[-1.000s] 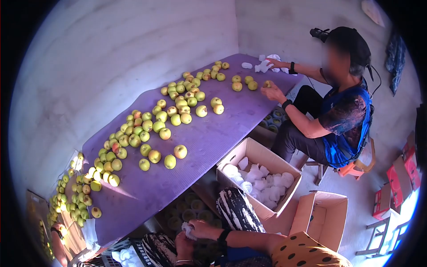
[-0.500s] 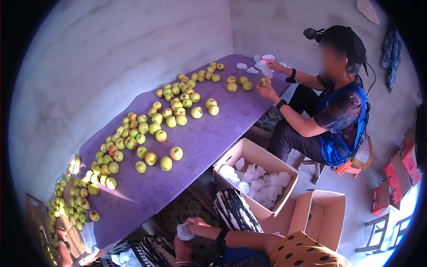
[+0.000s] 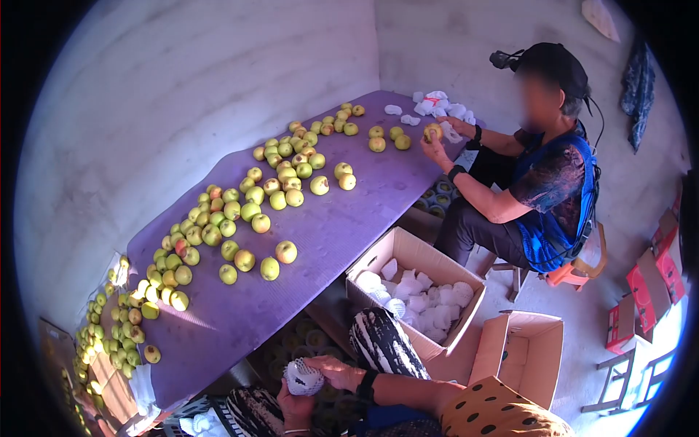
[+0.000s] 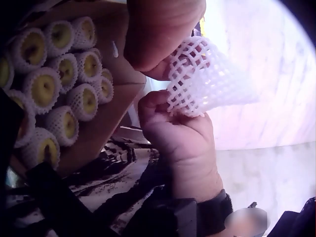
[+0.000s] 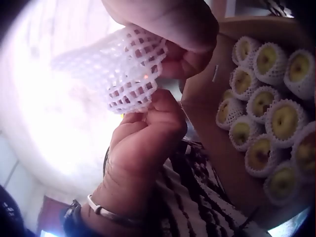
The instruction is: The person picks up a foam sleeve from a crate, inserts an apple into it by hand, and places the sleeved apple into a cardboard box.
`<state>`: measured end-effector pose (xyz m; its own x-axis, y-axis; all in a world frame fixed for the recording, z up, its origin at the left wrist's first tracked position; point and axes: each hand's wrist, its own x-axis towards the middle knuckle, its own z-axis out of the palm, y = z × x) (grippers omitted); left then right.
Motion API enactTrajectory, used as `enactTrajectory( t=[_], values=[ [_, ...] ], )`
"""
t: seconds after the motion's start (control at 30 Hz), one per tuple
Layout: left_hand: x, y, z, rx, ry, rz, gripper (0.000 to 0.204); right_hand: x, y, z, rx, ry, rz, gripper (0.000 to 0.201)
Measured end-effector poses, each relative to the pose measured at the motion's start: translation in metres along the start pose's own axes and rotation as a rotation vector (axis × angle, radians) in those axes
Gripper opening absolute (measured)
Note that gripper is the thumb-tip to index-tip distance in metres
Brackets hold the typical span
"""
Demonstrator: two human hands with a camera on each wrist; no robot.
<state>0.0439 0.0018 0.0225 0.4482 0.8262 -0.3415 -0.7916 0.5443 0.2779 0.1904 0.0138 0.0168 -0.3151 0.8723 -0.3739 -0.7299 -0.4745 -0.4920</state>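
A white foam fruit net is held between both hands over the lap, its mesh spread wide. My left hand, with a pale bracelet, pinches its lower left edge. On the other side my right hand, above a black wristband, grips the rim. In the left wrist view the net looks hollow, its mesh letting light through, with fingers and thumb of the right hand at its edge. Beside the hands, several apples in foam nets stand in rows in a cardboard box.
Many loose apples lie across the purple table. A carton of white foam nets stands right of the knees, near another carton. Across the table a seated person holds an apple and a foam net.
The foam net in my hands has gone from a small bunched shape to a wide one. The seated person's far hand has drawn back from the white pile with a net.
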Motion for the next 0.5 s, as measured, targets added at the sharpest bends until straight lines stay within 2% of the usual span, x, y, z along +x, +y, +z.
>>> enactTrajectory(
  t=[0.07, 0.13, 0.17, 0.2, 0.27, 0.37, 0.4, 0.5],
  values=[
    [0.004, 0.0, -0.001, -0.03, 0.027, -0.084, 0.042, 0.003, 0.001, -0.002, 0.05, -0.009, -0.028, 0.022],
    [-0.003, -0.002, 0.011, 0.704, 0.027, 0.15, 0.044, 0.013, 0.01, -0.015, 0.015, 0.047, -0.128, 0.023],
    [-0.005, -0.005, 0.019, 0.84, -0.002, 0.254, 0.045, 0.012, 0.005, -0.014, -0.003, 0.078, -0.182, 0.024],
    [-0.008, -0.009, 0.028, 0.973, -0.018, 0.364, 0.046, 0.011, 0.002, -0.013, -0.087, 0.152, -0.149, 0.025],
    [-0.007, -0.017, 0.046, 0.773, -0.09, 0.537, 0.047, 0.004, -0.003, -0.004, -0.246, 0.307, -0.084, 0.026],
    [-0.01, -0.006, 0.033, 0.996, -0.108, 0.385, 0.093, -0.002, -0.004, 0.003, -0.598, 0.321, -0.074, 0.029],
    [-0.012, -0.009, 0.036, 1.012, -0.085, 0.396, 0.08, -0.005, -0.002, 0.007, -0.519, 0.323, -0.042, 0.028],
    [-0.01, -0.005, 0.028, 0.885, 0.028, 0.327, 0.061, 0.009, 0.018, -0.008, -0.472, 0.192, 0.042, 0.026]
  ],
)
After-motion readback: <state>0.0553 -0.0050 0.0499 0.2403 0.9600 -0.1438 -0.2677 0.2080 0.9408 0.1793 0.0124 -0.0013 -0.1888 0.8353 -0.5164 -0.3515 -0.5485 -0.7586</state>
